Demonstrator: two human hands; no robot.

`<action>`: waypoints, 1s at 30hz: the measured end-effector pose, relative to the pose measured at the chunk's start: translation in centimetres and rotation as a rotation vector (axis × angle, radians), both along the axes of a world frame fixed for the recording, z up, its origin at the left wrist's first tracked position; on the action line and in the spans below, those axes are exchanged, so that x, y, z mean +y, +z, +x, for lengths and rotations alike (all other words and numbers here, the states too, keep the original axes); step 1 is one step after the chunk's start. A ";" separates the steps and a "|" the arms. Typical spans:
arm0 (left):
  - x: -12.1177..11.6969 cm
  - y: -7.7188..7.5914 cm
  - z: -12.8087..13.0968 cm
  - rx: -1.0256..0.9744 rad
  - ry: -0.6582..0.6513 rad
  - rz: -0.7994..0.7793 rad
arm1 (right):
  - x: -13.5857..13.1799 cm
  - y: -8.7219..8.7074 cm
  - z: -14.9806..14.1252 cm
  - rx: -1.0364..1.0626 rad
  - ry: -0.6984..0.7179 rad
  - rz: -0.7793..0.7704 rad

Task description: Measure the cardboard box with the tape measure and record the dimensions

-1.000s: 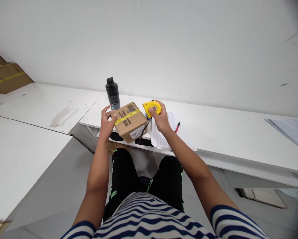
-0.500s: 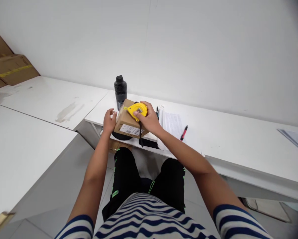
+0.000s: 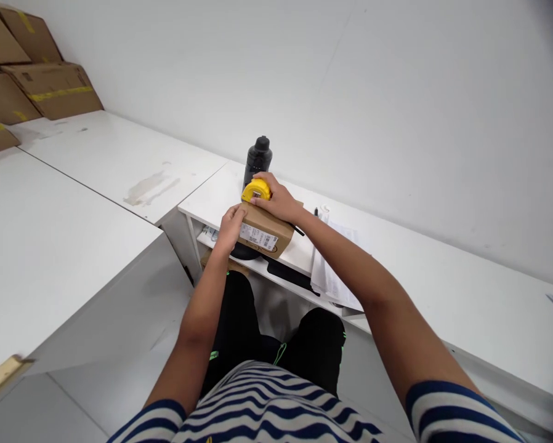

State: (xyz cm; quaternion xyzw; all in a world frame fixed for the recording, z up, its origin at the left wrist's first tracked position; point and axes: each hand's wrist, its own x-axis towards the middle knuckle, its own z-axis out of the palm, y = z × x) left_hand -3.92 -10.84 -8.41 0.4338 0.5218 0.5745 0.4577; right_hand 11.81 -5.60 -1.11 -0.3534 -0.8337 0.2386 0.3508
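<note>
A small brown cardboard box [image 3: 270, 223] with a white label sits at the front of the white desk, tilted in view. My right hand [image 3: 280, 202] is closed round a yellow tape measure [image 3: 257, 191], which it holds at the top of the box, near its far left corner. At the box's left end, my left hand [image 3: 231, 226] grips the edge with thumb and fingers together. Whether a piece of tape blade lies under those fingers cannot be made out. Just behind the tape measure stands a black bottle [image 3: 258, 157].
Printed papers [image 3: 325, 277] lie right of the box at the desk [image 3: 410, 246] edge. A shelf below the desktop holds dark items [image 3: 292, 277]. Several cardboard boxes [image 3: 55, 89] are stacked at the far left. A second white table [image 3: 64, 227] adjoins on the left.
My right hand has moved the tape measure toward the box's far left corner. My left hand's fingers have closed on the box edge. The box has turned, and the camera view has shifted.
</note>
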 end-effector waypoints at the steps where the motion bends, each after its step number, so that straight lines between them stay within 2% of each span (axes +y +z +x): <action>1: 0.2 -0.1 0.1 0.014 0.028 0.035 | 0.3 0.3 0.2 -0.051 0.030 0.025; 4: 0.4 -0.2 0.5 0.082 0.071 0.183 | 0.6 1.1 0.7 -0.193 0.057 0.072; 6: 0.3 -0.1 0.7 0.131 0.066 0.225 | 0.4 1.5 1.0 -0.262 0.042 0.071; 13: 0.2 0.0 0.7 0.215 0.097 0.209 | -0.1 2.4 1.6 -0.369 0.017 0.050; 17: 0.3 0.2 0.8 0.248 0.119 0.205 | -0.3 2.8 2.9 -0.365 0.035 0.012; 24: 0.2 0.6 0.8 0.238 0.123 0.174 | -2.9 2.9 9.1 -0.337 0.017 -0.006; 30: 0.5 0.6 0.7 0.237 0.132 0.198 | -5.8 2.0 14.4 -0.301 -0.070 -0.073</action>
